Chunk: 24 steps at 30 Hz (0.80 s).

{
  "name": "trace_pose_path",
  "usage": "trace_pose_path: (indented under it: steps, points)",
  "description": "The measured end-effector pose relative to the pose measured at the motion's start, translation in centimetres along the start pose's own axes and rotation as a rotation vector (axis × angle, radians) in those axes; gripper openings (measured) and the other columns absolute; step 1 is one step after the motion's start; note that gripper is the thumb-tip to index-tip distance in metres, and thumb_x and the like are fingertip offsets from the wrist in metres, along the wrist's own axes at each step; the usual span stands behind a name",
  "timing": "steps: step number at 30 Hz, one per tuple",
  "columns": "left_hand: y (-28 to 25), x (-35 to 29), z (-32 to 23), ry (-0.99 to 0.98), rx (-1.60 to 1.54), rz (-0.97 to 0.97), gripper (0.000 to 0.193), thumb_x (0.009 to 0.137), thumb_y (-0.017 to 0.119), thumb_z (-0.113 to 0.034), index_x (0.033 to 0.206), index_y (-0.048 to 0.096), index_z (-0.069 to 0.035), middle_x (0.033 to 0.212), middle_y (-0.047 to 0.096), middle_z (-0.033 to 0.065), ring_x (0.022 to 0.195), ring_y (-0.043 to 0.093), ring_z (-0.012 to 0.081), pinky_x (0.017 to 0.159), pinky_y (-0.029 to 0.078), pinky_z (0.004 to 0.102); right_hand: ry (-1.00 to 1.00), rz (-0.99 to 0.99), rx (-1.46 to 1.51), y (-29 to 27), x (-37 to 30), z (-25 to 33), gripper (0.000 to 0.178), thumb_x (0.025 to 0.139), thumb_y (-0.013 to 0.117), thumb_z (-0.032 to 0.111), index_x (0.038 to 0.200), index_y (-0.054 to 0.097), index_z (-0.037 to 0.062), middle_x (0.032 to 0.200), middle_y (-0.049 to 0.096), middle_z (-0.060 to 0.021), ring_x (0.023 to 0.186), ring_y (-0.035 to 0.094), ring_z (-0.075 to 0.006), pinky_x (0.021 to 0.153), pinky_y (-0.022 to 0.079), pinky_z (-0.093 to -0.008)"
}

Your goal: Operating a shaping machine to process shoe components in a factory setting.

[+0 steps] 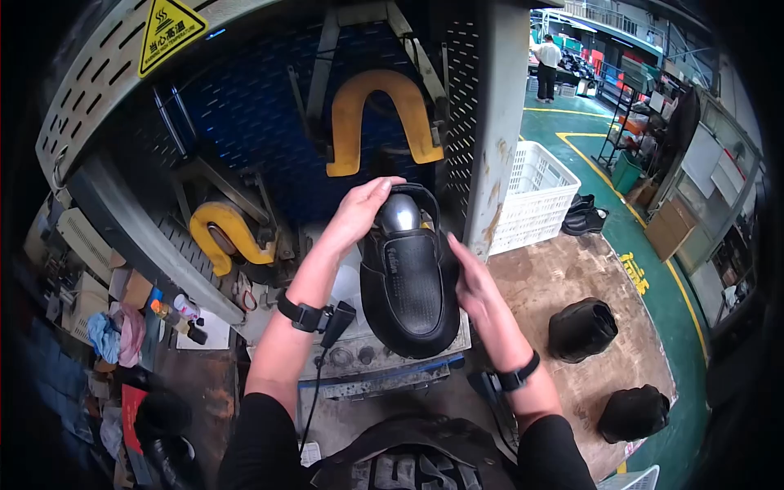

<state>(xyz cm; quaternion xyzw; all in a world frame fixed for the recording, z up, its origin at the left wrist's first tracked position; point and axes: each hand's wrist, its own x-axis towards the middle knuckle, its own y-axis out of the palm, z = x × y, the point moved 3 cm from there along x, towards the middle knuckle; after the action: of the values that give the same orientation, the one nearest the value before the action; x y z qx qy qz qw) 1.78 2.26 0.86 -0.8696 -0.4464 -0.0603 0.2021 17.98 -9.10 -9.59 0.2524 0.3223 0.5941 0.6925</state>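
Observation:
A black shoe upper (415, 282) sits toe toward me over a rounded shiny metal form (400, 214) that shows in its heel opening. My left hand (365, 208) is closed on the collar at the upper left, its thumb and fingers at the rim. Along the right side of the upper, my right hand (474, 282) presses with fingers partly hidden behind it. Both hands hold the upper between them. Behind the form, a worn yellow U-shaped clamp pad (347, 122) hangs in the machine; a second yellow pad (214, 229) is at the left.
Two black shoe uppers, one nearer (634, 414) and one farther (582, 330), stand on the brown worktable (531, 282) at right. A white basket (531, 196) is behind it. The machine's upright post (498, 106) rises beside my right hand. Bottles (186, 308) and rags lie left.

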Motion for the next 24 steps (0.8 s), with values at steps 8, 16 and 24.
trace_pose_path:
  steps: [8,16,24]
  points:
    - [0.9,-1.7,-0.1,0.317,0.134,-0.053,0.039,0.099,0.04,-0.032,0.115,0.06,-0.002,0.117,0.061,0.0104,0.114,0.053,0.0219,0.099,0.038,0.0306,0.124,-0.182,0.345,-1.3,-9.8,-10.0,0.042,0.093,0.052,0.038,0.125,0.052,0.0118,0.122,0.06,-0.0065,0.112,0.058,-0.0226,0.096,0.046,-0.0392]
    - [1.2,-3.9,0.8,0.532,0.227,-0.11,0.038,0.099,0.04,-0.03,0.115,0.058,0.0,0.126,0.055,0.0147,0.129,0.042,0.0308,0.105,0.032,0.0372,-0.198,-0.436,0.29,-4.9,0.7,-16.6,0.042,0.099,0.04,0.038,0.121,0.055,0.0046,0.115,0.062,-0.0099,0.103,0.06,-0.0237,0.096,0.045,-0.0393]
    - [1.9,-4.5,1.2,0.71,0.265,-0.126,0.029,0.095,0.045,-0.016,0.115,0.058,0.001,0.127,0.054,0.0163,0.129,0.041,0.0351,0.104,0.034,0.0413,-0.524,-0.805,-0.433,-14.3,12.6,-17.4,0.042,0.096,0.045,0.034,0.104,0.061,-0.0044,0.099,0.064,-0.0087,0.085,0.06,-0.0196,0.078,0.047,-0.0337]
